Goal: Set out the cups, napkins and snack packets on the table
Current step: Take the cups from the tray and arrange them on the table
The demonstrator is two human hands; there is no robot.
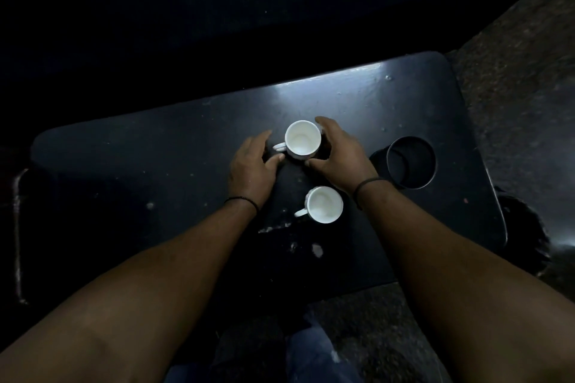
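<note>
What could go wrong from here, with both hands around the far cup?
1. The near cup stands between the forearms; pulling back the right hand or left hand could knock it.
2. The far cup has its handle toward the left hand's fingers; a snag might tip it.
3. The round cup-holder hole in the dark table lies close by; dim light could hide it.

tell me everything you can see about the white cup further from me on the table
The far white ceramic-looking cup stands upright and looks empty on the dark table, its small loop handle pointing left. The right hand curls around its right side; the left hand sits by the handle, thumb near it. A second white cup stands apart, nearer.
</note>
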